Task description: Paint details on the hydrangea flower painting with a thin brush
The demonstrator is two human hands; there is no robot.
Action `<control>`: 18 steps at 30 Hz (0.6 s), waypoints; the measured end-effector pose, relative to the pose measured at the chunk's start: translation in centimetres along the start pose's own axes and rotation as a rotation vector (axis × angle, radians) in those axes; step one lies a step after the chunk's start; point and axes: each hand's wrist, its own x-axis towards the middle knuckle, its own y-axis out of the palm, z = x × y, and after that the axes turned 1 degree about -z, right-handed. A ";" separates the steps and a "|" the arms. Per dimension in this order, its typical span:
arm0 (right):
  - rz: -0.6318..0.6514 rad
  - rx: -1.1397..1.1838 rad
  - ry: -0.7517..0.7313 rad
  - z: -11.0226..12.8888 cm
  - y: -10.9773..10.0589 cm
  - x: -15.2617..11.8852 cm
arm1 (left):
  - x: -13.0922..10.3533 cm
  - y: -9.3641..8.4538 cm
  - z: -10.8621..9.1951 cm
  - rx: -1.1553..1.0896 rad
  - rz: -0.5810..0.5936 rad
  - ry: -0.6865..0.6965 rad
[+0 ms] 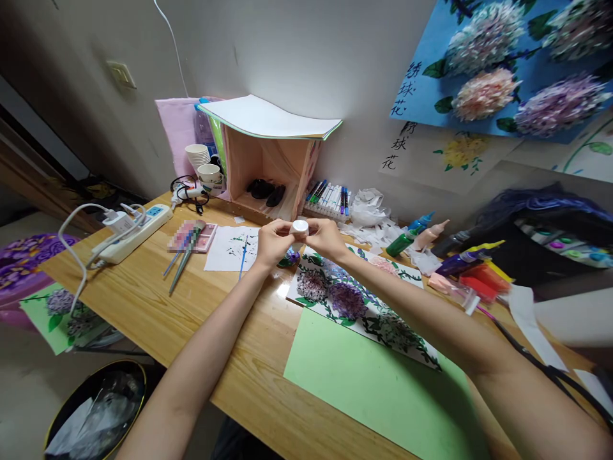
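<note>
A small container with a round white cap (299,227) is held up over the table between my two hands. My left hand (274,241) pinches it from the left, and my right hand (326,237) grips it from the right. Its body is mostly hidden by the fingers. Just below the hands lies a shiny dark, multicoloured thing (288,258), partly covered. Under my right forearm is a white sheet with raised pink, purple and green flowers (348,301), overlapping a plain green sheet (345,377). A blue paintbrush (244,255) rests on paint-marked white paper (218,250) to the left.
A power strip (136,235) and brushes (184,259) lie at left. Behind stand paper cups (198,156), a pink box (268,160) and marker pens (328,197). Paint bottles (407,239) and crumpled tissue (368,207) are at right. A bin (136,383) stands below the table edge.
</note>
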 end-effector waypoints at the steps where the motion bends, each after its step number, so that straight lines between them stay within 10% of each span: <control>1: 0.001 0.005 0.002 0.0 0.0 0.0 | 0.0 0.0 0.0 0.001 -0.001 0.000; 18: 0.009 0.021 0.015 0.1 0.0 0.1 | 0.0 0.0 -0.1 0.013 -0.014 -0.034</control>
